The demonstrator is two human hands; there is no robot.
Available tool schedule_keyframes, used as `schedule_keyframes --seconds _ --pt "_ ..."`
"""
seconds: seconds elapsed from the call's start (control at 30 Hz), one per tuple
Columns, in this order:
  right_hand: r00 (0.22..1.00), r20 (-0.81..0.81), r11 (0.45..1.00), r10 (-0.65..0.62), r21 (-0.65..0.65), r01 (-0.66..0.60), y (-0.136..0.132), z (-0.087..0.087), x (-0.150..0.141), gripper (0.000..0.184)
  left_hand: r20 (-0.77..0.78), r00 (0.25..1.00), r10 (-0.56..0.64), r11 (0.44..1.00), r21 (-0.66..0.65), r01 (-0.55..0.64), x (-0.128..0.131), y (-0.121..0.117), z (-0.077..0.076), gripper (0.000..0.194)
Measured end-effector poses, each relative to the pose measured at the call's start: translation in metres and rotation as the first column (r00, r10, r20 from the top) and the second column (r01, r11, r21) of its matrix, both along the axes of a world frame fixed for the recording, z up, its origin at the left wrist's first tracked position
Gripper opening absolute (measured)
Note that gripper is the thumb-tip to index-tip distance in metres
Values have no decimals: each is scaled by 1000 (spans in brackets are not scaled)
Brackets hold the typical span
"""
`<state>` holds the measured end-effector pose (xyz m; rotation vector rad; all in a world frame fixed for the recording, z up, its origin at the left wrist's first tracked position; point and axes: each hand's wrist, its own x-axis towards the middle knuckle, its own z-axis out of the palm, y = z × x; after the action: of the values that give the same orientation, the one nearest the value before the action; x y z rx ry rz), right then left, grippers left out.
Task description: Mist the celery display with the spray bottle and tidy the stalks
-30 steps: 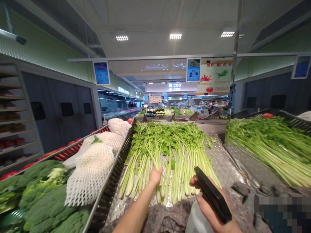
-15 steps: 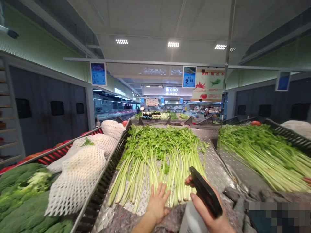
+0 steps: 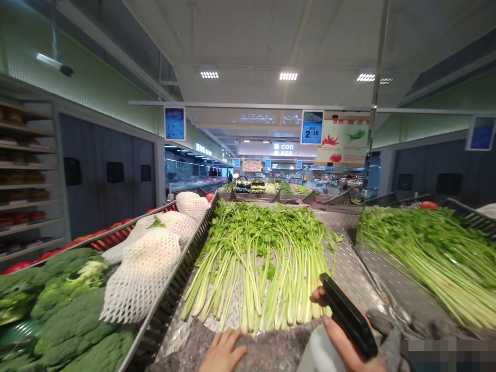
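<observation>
My right hand is wrapped round a spray bottle with a black trigger head, at the lower right. The sprayer's nozzle end points forward over the cut ends of the celery. The stalks lie side by side on a patterned metal tray, leaves to the back. At the bottom, my left hand rests with its fingers apart on a mottled grey cloth along the tray's near edge. It holds nothing.
A black slatted crate edge borders the celery on the left. Beyond it lie broccoli and white foam netting. To the right, a mirror panel reflects the celery. Price signs hang from a rail above.
My left hand has drawn back from the celery ends onto the cloth. The spray bottle in my right hand appears slightly lower and further right, while the whole view has shifted to the left.
</observation>
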<state>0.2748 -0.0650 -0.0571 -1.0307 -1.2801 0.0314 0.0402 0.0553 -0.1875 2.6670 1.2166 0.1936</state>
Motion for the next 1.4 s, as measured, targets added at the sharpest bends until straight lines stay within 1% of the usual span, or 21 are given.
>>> schedule_keyframes --seconds 0.1,0.17,0.23,0.3,0.33,0.4,0.43,0.53,0.6,0.7,0.77,0.83,0.87,0.93,1.0,1.07,1.1,1.17,1.27,1.33,1.4 --pt "999 38 1000 12 -4 -12 -2 4 3 36 -14 979 203 978 58 -201 -17 -2 4 54" --pt "999 50 1000 21 0 -21 -5 10 8 33 59 970 235 966 93 -240 -19 -7 16 57" --pt "997 74 1000 27 2 -27 -9 15 16 30 105 976 190 974 103 -201 -16 -12 31 45" --pt "990 134 999 37 -11 -36 -12 18 26 27 48 986 158 985 57 -161 -12 -15 44 25" --pt "985 164 999 45 -19 -43 -13 19 31 27 15 985 170 985 30 -170 -10 -17 48 22" --pt "980 187 997 73 -32 -68 -14 20 41 27 6 984 179 984 4 -179 -6 -21 51 24" --pt "980 179 996 87 -34 -82 -14 20 45 28 29 988 149 989 13 -149 -3 -25 51 26" --pt "984 125 992 125 -36 -121 -18 23 58 26 79 995 -66 997 40 63 5 -42 46 34" --pt "987 82 990 138 -37 -136 -23 30 65 26 32 989 -146 988 -46 148 11 -51 46 34" --pt "991 9 991 134 -20 -134 -33 46 76 28 -64 990 -126 976 -189 112 26 -48 59 21" --pt "991 -13 991 130 8 -130 -39 58 81 27 -61 993 -96 981 -174 84 43 -40 71 25" --pt "993 -10 993 118 23 -117 -45 70 85 25 12 994 -108 987 -118 108 67 -36 75 33" --pt "995 -1 995 101 26 -101 -47 75 87 25 72 987 -141 985 -84 147 80 -37 72 39" --pt "998 26 998 59 34 -60 -49 83 91 23 220 929 -297 951 -19 308 104 -44 53 43" --pt "998 55 998 17 64 -21 -49 88 95 24 126 882 -455 872 -138 470 120 -55 25 37" --pt "996 83 996 -22 88 14 -47 89 97 26 58 848 -526 826 -202 526 127 -63 0 38" --pt "994 98 996 -41 89 32 -45 88 97 27 34 837 -546 812 -227 539 127 -66 -7 39" --pt "990 128 996 -62 68 54 -40 85 94 29 22 829 -558 805 -227 548 124 -68 -9 40" --pt "984 166 998 -58 44 52 -28 75 84 29 93 847 -524 838 -122 532 115 -68 6 41" --pt "980 191 998 -48 45 40 -20 66 74 28 90 899 -428 898 -69 434 108 -67 12 44" --pt "982 184 999 -32 42 24 -11 57 63 28 -16 959 -283 956 -84 281 104 -63 8 50"
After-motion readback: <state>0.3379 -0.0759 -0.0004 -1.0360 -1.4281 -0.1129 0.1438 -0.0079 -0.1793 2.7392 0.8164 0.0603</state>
